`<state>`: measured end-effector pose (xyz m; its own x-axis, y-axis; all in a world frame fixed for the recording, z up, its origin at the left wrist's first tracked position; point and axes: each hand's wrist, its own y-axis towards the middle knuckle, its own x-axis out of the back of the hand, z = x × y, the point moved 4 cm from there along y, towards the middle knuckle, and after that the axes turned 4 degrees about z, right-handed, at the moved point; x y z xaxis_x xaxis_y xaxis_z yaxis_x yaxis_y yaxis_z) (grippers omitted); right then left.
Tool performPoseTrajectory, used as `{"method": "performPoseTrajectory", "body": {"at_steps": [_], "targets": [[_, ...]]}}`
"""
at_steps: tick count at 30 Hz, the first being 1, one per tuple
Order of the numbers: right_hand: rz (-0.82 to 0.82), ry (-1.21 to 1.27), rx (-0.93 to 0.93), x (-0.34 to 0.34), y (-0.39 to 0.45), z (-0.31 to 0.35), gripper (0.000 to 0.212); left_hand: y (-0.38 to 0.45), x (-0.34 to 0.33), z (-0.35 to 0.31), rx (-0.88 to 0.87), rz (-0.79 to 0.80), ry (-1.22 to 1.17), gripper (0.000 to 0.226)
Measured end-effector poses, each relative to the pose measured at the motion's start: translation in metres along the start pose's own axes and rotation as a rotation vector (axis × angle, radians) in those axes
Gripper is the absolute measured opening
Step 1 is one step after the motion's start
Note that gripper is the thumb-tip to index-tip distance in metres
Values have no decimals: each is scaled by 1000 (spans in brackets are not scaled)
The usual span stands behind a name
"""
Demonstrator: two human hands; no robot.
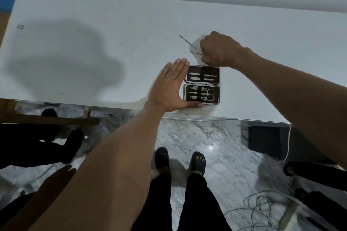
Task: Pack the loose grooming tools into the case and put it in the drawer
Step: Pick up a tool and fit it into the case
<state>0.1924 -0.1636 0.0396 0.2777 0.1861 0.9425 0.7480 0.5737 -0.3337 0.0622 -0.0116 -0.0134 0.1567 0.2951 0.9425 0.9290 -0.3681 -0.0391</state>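
A small dark grooming case (202, 84) lies open flat near the front edge of the white table (75, 58). Its far half holds slim metal tools; its near half holds clippers and scissors (208, 94). My left hand (169, 88) lies flat and open against the case's left side, thumb along its near edge. Just beyond the case, my right hand (217, 50) is closed in a fist on a thin metal tool (187, 42) whose tip sticks out up and to the left. A second thin tool (196, 53) lies on the table by the knuckles.
The table's front edge runs just below the case. Under it are a marble floor, my feet in dark sandals (180, 161), loose cables (262, 204) at the right and a dark box (264, 140). Other people's legs show at the left and right.
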Motion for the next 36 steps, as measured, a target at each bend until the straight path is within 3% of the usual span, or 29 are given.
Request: {"method": "performPoseTrajectory", "body": {"at_steps": [4, 10, 17, 22, 28, 36], "targets": [[-134, 117, -13, 5, -8, -3, 16, 0, 0, 1, -3, 2, 5, 139], [-190, 224, -52, 0, 1, 13, 24, 0, 0, 0, -4, -4, -2, 137], [-233, 121, -147, -3, 9, 26, 21, 1, -1, 1, -11, -33, -26, 137], [-303, -35, -30, -7, 4, 34, 21, 1, -2, 0, -14, -40, -22, 138], [-264, -167, 17, -11, 7, 36, 26, 1, -3, 2, -12, -48, -23, 138], [-331, 41, -22, -3, 5, 19, 18, 2, -2, 2, -22, -46, -18, 136]]}}
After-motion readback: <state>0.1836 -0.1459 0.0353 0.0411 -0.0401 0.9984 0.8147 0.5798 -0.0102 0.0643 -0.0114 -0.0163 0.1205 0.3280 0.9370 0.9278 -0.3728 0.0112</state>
